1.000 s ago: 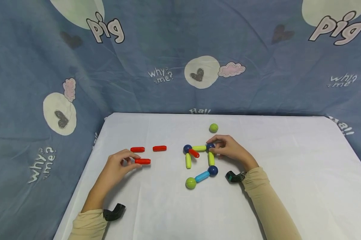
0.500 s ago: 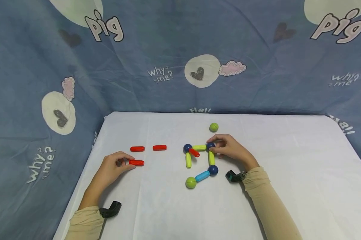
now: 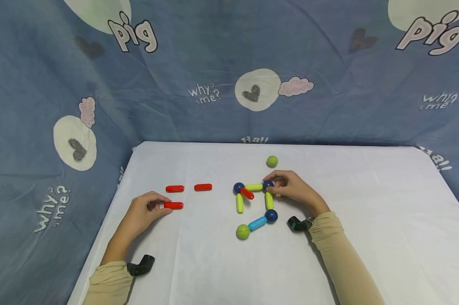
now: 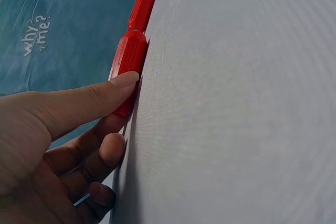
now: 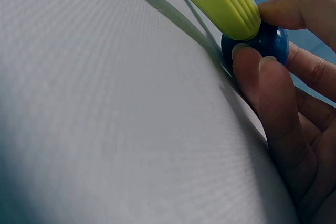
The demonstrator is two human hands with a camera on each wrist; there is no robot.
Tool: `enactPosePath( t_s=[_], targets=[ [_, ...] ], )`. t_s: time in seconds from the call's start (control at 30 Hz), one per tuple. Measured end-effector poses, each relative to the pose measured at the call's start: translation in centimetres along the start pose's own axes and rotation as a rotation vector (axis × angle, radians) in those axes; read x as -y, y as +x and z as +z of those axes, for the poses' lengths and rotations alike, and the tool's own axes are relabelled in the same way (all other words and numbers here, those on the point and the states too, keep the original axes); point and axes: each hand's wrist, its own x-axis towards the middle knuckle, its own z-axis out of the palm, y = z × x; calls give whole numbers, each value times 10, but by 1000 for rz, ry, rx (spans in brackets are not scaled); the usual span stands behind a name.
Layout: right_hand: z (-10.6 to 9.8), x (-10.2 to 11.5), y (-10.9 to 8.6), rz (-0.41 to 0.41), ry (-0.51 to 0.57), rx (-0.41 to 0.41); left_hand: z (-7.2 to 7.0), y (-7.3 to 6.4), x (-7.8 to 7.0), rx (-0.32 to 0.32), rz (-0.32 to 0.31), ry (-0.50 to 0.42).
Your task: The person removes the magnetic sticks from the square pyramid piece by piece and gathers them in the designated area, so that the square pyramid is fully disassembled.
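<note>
Between thumb and fingers, my left hand (image 3: 147, 212) pinches a red rod (image 3: 173, 205) at the left of the table; the left wrist view shows the thumb on the ribbed rod (image 4: 127, 56). My right hand (image 3: 296, 189) grips a dark blue ball (image 3: 268, 185), the far right corner of a joined frame; a yellow-green rod (image 5: 223, 3) meets this ball in the right wrist view. Another yellow-green rod (image 3: 254, 187) links it to a second blue ball (image 3: 238, 188), which bears a red rod (image 3: 247, 194) and a yellow-green rod (image 3: 240, 203).
Two loose red rods, one left (image 3: 174, 189) and one right (image 3: 203, 187), lie beyond my left hand. A green ball (image 3: 272, 161) sits behind the frame. A near blue ball (image 3: 271, 216), a light blue rod (image 3: 257, 223) and a green ball (image 3: 243, 231) continue the frame.
My left hand has moved left with the red rod over the past second, then stayed almost still. The right hand keeps its hold on the blue ball in the same place.
</note>
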Motion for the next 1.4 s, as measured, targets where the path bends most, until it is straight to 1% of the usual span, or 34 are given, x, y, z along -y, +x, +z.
enactPosePath(
  t_s=[0.23, 0.67, 0.87, 1.07, 1.4],
  targets=[
    [0, 1, 0, 1, 1, -1, 0, 1, 3, -5, 3, -2],
    [0, 1, 0, -2, 6, 0, 1, 1, 7, -19, 8, -35],
    [1, 2, -1, -4, 5, 0, 2, 1, 8, -14, 14, -47],
    [1, 2, -1, -3, 8, 0, 2, 0, 7, -5, 5, -63],
    [0, 2, -1, -8, 6, 5, 2, 1, 8, -1, 7, -48]
  ],
)
